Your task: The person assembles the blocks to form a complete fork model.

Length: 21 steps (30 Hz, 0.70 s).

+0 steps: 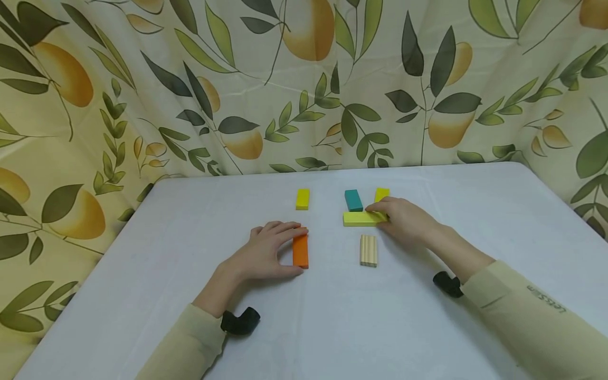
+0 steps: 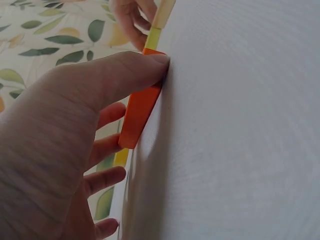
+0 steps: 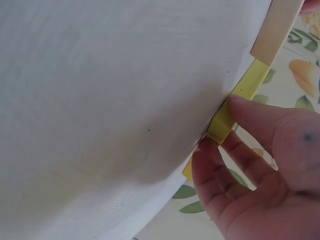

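Observation:
On the white-covered table, my left hand (image 1: 263, 254) pinches an orange wooden block (image 1: 301, 252) lengthwise, thumb at the near end and fingertips at the far end. The left wrist view shows the thumb across one end of this orange block (image 2: 137, 117). My right hand (image 1: 409, 220) holds the right end of a long yellow-green block (image 1: 360, 219) between thumb and fingers. That block lies crosswise, just in front of a teal block (image 1: 353, 200) and a yellow block (image 1: 381, 194) partly hidden by the hand. In the right wrist view, the thumb presses the yellow-green block (image 3: 245, 89).
A pale wooden piece (image 1: 368, 250) with lengthwise lines lies in front of the yellow-green block. Another yellow block (image 1: 302, 199) lies beyond the orange one. Behind the white table (image 1: 332, 327) hangs a fruit-and-leaf patterned cloth (image 1: 285, 105). Each wrist carries a black device (image 1: 241, 321).

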{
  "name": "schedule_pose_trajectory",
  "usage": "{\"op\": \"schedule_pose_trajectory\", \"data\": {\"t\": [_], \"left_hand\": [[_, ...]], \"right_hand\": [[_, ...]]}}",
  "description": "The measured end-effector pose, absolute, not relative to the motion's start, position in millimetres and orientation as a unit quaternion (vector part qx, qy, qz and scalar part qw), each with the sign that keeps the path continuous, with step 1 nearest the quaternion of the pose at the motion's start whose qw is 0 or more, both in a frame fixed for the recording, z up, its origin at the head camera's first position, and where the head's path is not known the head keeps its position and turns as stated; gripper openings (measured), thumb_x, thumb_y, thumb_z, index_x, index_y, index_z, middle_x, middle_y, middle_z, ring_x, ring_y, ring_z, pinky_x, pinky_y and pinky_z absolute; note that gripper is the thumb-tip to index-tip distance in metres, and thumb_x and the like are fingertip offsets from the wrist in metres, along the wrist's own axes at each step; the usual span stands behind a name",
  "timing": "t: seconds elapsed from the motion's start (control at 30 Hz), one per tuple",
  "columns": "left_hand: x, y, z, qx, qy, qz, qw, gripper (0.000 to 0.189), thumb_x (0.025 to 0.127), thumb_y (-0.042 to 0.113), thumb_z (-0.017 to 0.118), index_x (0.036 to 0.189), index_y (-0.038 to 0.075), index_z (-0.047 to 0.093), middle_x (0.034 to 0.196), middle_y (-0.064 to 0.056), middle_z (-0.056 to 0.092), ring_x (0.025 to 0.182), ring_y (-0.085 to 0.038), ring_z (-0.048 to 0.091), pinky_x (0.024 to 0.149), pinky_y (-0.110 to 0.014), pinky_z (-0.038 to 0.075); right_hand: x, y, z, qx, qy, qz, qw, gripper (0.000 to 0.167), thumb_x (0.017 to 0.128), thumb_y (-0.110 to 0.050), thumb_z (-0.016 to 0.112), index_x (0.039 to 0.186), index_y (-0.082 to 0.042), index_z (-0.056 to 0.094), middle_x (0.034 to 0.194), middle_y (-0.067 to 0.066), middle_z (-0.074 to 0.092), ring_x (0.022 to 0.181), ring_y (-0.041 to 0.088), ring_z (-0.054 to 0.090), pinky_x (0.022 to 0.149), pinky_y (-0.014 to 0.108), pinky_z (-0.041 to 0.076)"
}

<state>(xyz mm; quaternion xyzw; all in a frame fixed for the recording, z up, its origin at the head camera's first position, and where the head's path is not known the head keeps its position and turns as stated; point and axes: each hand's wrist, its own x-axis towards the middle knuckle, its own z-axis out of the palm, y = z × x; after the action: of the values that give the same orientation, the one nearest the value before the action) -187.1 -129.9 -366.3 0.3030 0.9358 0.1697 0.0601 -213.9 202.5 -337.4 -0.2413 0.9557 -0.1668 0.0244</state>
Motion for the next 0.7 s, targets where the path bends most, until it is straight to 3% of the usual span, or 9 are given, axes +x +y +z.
{"op": "schedule_pose_trajectory", "data": {"t": [0.7], "left_hand": [[-191.8, -123.6, -367.5, 0.311, 0.934, 0.171, 0.053, 0.072, 0.085, 0.056, 0.073, 0.150, 0.033, 0.050, 0.156, 0.007, 0.041, 0.140, -0.019, 0.034, 0.107, -0.055, 0.024]], "right_hand": [[-221.7, 202.0, -334.6, -0.229, 0.952, -0.199, 0.039, 0.038, 0.091, 0.003, 0.069, 0.129, 0.004, 0.065, 0.127, 0.023, 0.065, 0.118, 0.043, 0.058, 0.100, 0.059, 0.044]]}}
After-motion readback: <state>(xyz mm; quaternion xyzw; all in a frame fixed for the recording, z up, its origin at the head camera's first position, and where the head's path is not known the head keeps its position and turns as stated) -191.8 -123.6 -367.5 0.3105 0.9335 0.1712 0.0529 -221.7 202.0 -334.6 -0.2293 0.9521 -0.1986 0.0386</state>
